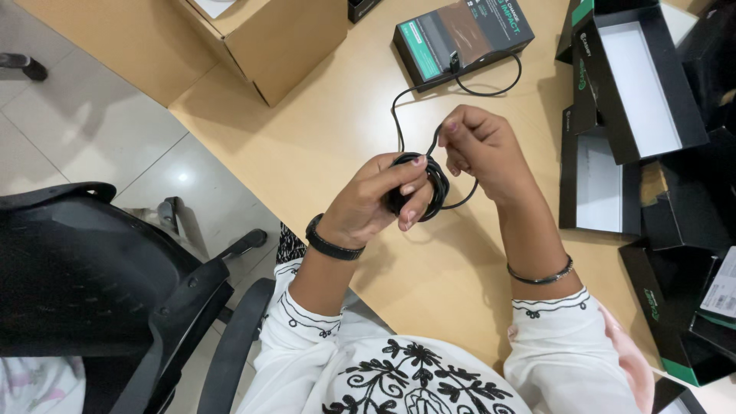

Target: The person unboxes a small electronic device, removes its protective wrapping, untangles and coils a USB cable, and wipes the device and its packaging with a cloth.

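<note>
White sleeves with black embroidered trim (429,368) fill the lower centre of the frame, nearest the camera, and both forearms rise from them over the pale wooden tabletop (322,130). The left hand (376,201), with a black band at its wrist, is curled around a coiled black cable (438,186) at the centre of the frame, thumb and fingers closed on the loops. The right hand (479,146), with a thin dark bangle on its wrist, is just beside the coil, to its upper right, its fingers pinched on a free strand of the same cable. From there the strand runs up and loops across the tabletop to a flat black box with a teal end panel (460,34) at the upper centre. An open black box with a white inner tray (640,80) lies at the upper right, with further black boxes (675,222) stacked along the right edge. A brown cardboard carton (276,38) stands at the upper left of the tabletop. A black office chair (84,276) occupies the lower left, over a grey tiled floor (84,138).
</note>
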